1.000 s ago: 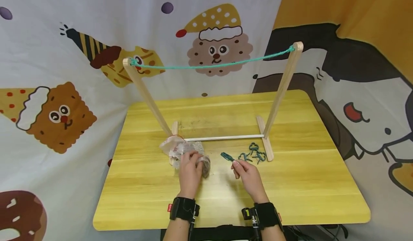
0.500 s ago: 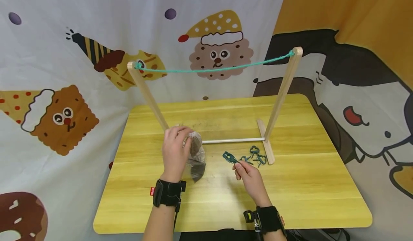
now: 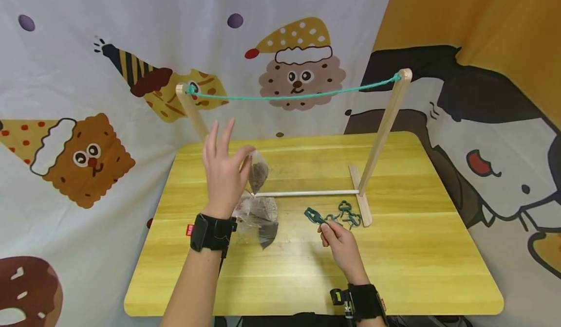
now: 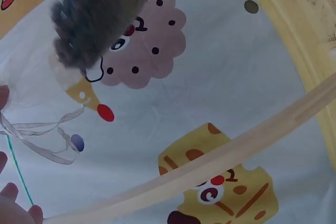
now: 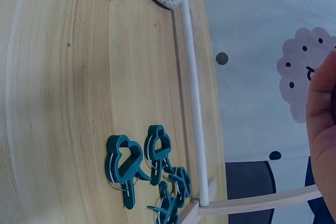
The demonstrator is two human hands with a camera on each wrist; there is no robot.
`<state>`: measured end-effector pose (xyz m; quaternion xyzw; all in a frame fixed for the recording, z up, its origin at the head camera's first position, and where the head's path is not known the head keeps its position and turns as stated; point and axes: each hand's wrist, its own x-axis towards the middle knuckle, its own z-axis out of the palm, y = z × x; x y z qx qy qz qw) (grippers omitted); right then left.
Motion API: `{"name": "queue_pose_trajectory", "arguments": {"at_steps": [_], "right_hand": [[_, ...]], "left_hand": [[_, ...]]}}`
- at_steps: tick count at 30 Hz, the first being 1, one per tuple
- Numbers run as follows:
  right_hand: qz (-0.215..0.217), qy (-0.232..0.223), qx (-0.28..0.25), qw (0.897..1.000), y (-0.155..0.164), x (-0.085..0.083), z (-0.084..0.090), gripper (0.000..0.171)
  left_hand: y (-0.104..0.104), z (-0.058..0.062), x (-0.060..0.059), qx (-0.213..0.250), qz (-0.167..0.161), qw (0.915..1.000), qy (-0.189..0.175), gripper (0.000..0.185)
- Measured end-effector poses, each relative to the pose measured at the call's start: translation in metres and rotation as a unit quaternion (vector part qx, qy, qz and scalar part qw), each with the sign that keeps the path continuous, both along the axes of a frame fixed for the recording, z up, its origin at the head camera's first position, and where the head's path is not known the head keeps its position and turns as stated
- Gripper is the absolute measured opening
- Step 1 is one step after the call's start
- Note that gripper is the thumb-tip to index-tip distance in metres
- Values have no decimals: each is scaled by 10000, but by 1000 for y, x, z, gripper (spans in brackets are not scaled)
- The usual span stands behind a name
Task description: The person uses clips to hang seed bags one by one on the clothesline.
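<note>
My left hand (image 3: 224,170) is raised above the table and pinches a small clear mesh pouch (image 3: 258,173) with dark grey filling between thumb and fingers; the other fingers point up. In the left wrist view the pouch (image 4: 93,15) hangs with its thin ribbon (image 4: 42,136) trailing. More such pouches (image 3: 258,216) lie on the yellow table (image 3: 394,268) below it. My right hand (image 3: 325,227) rests low on the table and pinches a green clip (image 3: 312,215) by its tail. A small pile of green clips (image 3: 347,212) lies just right of it, seen as clips (image 5: 142,166) in the right wrist view.
A wooden drying frame stands on the table: left post (image 3: 189,108), right post (image 3: 385,127), a white base rod (image 3: 307,192) and a green string (image 3: 289,95) strung between the post tops. A cartoon-print cloth (image 3: 87,74) hangs behind.
My left hand has lifted one pouch off the heap, up and toward the left post. The right hand has stayed in place with the clip.
</note>
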<state>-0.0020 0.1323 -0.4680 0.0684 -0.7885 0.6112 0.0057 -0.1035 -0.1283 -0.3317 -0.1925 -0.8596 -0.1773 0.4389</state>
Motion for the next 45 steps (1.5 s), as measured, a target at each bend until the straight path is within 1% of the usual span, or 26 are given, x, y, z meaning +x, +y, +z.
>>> {"name": "queue_pose_trajectory", "arguments": {"at_steps": [3, 7, 12, 15, 18, 21, 26, 30, 33, 36, 38, 40, 42, 45], "right_hand": [[-96, -123, -63, 9999, -1, 1, 0, 19], [25, -152, -106, 9998, 1, 0, -8, 20], [27, 2, 61, 10000, 5, -5, -19, 22], [35, 211, 92, 9997, 7, -7, -17, 22], [65, 386, 158, 9991, 10, -9, -10, 21], [42, 601, 308, 9977, 14, -11, 0, 19], [-8, 1066, 648, 9922, 22, -16, 24, 15], [82, 1293, 791, 9884, 26, -21, 41, 13], [165, 1480, 1004, 9837, 29, -27, 53, 12], [184, 1719, 1346, 9757, 30, -32, 67, 11], [186, 1808, 1493, 9719, 30, -34, 80, 11], [253, 1874, 1608, 9687, 27, -33, 97, 11], [366, 1845, 1572, 9695, 25, -34, 114, 11], [504, 1940, 1561, 9672, 23, -38, 134, 10]], "left_hand": [[-5, 6, -10, -262, 8, 9997, 15, 8], [-13, 13, -20, -506, 98, 9987, -2, 9], [-22, 17, -32, -814, 98, 9966, -3, 8], [-28, 18, -36, -939, 98, 9955, -60, 7], [-32, 18, -38, -933, 57, 9956, -104, 9], [-34, 21, -39, -920, 26, 9957, -37, 10], [-33, 36, -41, -925, 68, 9954, 227, 4], [-33, 47, -41, -1083, 188, 9933, 360, 4], [-32, 56, -41, -1167, 323, 9919, 385, 5], [-32, 63, -41, -1126, 384, 9920, 427, 11], [-33, 66, -41, -1137, 403, 9917, 453, 15], [-34, 69, -42, -1147, 379, 9913, 514, 14], [-36, 73, -42, -1268, 419, 9896, 538, 12], [-40, 80, -43, -1445, 467, 9870, 521, 9]]}}
